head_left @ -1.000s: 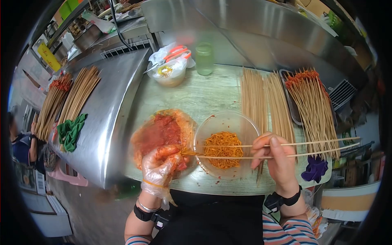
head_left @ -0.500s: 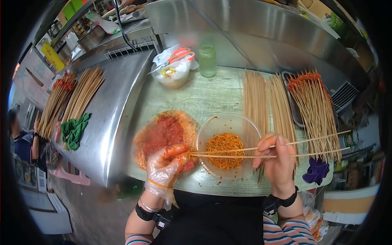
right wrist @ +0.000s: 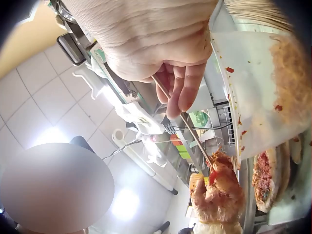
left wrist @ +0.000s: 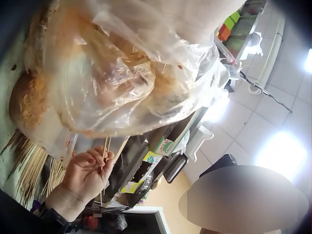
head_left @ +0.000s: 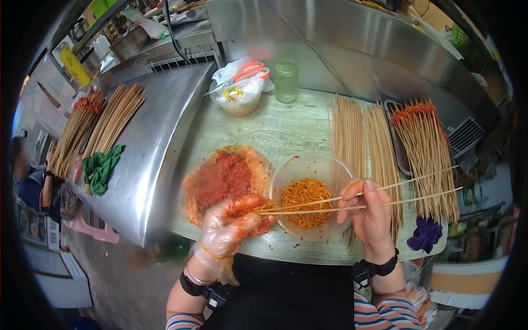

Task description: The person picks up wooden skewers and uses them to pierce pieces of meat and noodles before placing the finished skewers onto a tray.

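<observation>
My left hand (head_left: 225,223), in a clear plastic glove smeared red, pinches a small bunch of thin orange strips at the skewers' tips. Two long bamboo skewers (head_left: 421,177) run from there to my bare right hand (head_left: 374,217), which holds them between thumb and fingers, their far ends spread apart. Below the skewers stands a clear plastic bowl (head_left: 290,171) with a heap of orange shredded strips (head_left: 306,192). Behind the left hand lies a mass of chunky red paste (head_left: 223,176). In the right wrist view, the gloved fingertips (right wrist: 217,178) meet a skewer (right wrist: 195,137).
Bare skewers (head_left: 347,137) lie in bundles right of the bowl. Skewers with red-orange tips (head_left: 421,137) rest on a tray at the right, above a purple cloth (head_left: 424,234). Scissors (head_left: 248,74) top a tub beside a green glass (head_left: 286,81). A green cloth (head_left: 102,170) and more skewers lie left.
The upper skewer, earlier with its tip apart over the bowl, has come to the left fingertips, so both skewers now converge there. The head view has shifted slightly.
</observation>
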`<state>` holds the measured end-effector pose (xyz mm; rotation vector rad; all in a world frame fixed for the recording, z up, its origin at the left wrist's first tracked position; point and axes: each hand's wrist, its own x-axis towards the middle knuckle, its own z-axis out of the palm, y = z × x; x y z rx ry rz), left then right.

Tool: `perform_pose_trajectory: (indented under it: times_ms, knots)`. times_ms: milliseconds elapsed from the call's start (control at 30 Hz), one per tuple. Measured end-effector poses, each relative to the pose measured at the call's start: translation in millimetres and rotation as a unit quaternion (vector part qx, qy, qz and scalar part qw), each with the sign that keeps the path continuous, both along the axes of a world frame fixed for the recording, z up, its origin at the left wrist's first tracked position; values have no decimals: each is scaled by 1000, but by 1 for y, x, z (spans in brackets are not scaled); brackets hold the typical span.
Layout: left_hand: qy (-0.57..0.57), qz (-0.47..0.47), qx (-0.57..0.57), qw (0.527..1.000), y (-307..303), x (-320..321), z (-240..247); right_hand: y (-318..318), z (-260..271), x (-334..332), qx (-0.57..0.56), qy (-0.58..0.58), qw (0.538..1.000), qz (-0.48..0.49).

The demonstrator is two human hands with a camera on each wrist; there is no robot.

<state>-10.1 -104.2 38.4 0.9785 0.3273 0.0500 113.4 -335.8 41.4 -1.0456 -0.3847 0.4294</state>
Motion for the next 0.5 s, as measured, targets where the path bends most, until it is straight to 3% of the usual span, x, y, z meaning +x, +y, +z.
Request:
perform_pose_trajectory:
  times_ms: [33, 433, 500]
  knots:
    - [14, 6, 51, 999, -2, 1, 0, 0, 0, 0, -2, -3, 1000, 2]
    - [0, 55, 32, 998, -1, -2, -8, -9, 16, 3, 30, -54, 996, -57]
    - [-8, 52, 75, 996, -3, -2, -7, -4, 15, 5, 14, -29, 998, -53]
